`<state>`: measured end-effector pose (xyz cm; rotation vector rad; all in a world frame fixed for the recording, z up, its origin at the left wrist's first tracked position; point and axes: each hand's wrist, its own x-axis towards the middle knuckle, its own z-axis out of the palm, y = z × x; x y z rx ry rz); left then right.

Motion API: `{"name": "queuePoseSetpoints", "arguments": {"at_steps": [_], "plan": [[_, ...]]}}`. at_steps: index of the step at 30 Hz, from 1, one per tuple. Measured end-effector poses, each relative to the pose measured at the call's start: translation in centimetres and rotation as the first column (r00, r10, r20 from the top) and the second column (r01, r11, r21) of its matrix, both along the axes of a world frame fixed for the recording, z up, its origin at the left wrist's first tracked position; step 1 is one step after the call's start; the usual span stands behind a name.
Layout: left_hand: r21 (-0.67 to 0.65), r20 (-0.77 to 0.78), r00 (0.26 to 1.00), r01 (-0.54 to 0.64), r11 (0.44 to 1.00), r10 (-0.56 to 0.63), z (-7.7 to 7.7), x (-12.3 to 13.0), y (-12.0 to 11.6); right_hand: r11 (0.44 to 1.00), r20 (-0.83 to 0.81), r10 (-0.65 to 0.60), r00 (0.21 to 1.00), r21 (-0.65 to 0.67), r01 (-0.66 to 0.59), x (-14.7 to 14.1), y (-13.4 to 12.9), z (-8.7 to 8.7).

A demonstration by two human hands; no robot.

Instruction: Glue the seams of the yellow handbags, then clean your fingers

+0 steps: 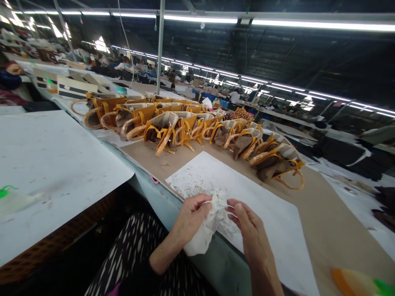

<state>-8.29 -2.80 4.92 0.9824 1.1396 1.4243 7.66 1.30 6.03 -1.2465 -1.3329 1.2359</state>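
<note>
A crumpled white cloth [202,236] is pinched between the thumb and fingers of my left hand [193,216]. It hangs down over the table's front edge, and its bunched top rises between both hands. Just to the right of that top, my right hand [248,222] has its fingers apart and slightly curled, with nothing visible in them. Beneath the hands lies a white sheet [265,201] with dark smudges and specks, flat on the brown table covering [333,230].
Rows of mustard-yellow handbags [182,123] with looped handles stand across the table behind the sheet. A blurred bottle with a green tip [354,281] is at the lower right. Left of a gap is another white-topped table [55,152]. A metal pole [160,49] rises behind the bags.
</note>
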Motion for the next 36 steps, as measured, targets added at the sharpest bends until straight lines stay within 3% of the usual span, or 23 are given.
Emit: {"name": "queuePoseSetpoints", "arguments": {"at_steps": [3, 8, 11, 14, 16, 20, 26, 36], "plan": [[-0.013, 0.023, 0.999, 0.027, 1.000, -0.027, -0.2, 0.4, -0.1, 0.998, -0.013, 0.068, 0.998, 0.004, -0.068, -1.0, -0.3, 0.1], [0.052, -0.047, 0.997, 0.069, 0.996, -0.067, -0.4, -0.6, -0.1, 0.999, -0.086, 0.031, 0.996, 0.024, -0.029, -1.9, -0.7, 0.3], [0.121, 0.007, 0.982, 0.188, 0.975, -0.191, -0.1, -2.0, 0.0, 0.995, 0.004, 0.021, 1.000, 0.096, -0.021, -1.7, -0.9, 0.4], [0.045, 0.111, 0.947, 0.300, 0.953, -0.303, 0.3, -2.5, 0.1, 0.986, 0.141, 0.032, 0.990, 0.157, -0.054, -1.7, -1.1, 0.6], [-0.028, 0.085, 0.960, 0.271, 0.962, -0.267, 0.4, -2.0, 0.2, 0.981, 0.183, 0.068, 0.981, 0.167, -0.099, -1.9, -1.3, 0.8], [-0.094, 0.026, 0.994, 0.104, 0.990, -0.102, 0.2, -0.6, 0.5, 0.971, 0.252, 0.103, 0.962, 0.186, -0.153, -2.3, -1.6, 0.9], [-0.075, 0.226, 0.974, 0.020, 0.997, -0.003, 0.1, 0.0, 0.4, 0.976, 0.213, -0.044, 0.976, 0.219, -0.003, -2.8, -2.0, 0.5], [-0.091, 0.117, 0.980, -0.149, 0.985, 0.159, -0.4, 0.3, 0.3, 0.984, 0.126, -0.166, 0.978, 0.091, 0.155, -2.9, -1.7, 0.4]]}}
